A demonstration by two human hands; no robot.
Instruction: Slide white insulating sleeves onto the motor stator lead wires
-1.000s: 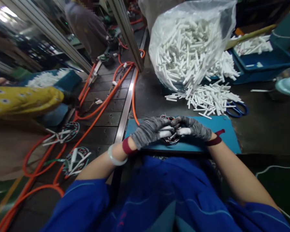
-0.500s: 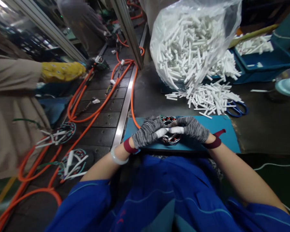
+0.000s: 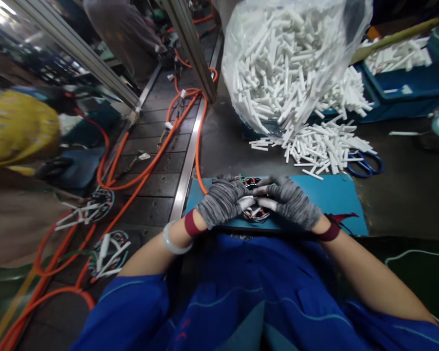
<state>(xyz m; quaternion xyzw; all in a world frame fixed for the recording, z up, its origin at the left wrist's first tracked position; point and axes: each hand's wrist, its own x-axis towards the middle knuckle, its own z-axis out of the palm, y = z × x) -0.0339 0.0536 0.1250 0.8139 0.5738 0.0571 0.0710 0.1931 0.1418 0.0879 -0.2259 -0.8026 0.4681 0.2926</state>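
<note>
A ring-shaped motor stator (image 3: 256,214) with black, white and orange parts lies on a blue board (image 3: 324,195) in front of me. My left hand (image 3: 225,199), in a grey striped glove with a white thumb tip, is closed at the stator's left side. My right hand (image 3: 289,201), gloved alike, reaches over its right side with thumb and fingers bent together. The fingertips of both hands nearly meet above the middle of the ring. What they pinch there is too small and covered to make out.
A clear bag of white tubes (image 3: 289,63) stands behind the board, with loose tubes (image 3: 322,151) spilled before it. Blue scissors (image 3: 364,165) lie at the right. Orange cables (image 3: 149,168) and two more stators (image 3: 109,251) are on the left line, near a co-worker's yellow sleeve (image 3: 20,126).
My right hand has moved slightly right and its fingers have parted a little from the left hand's. The co-worker's yellow sleeve has drawn back leftward and nearer.
</note>
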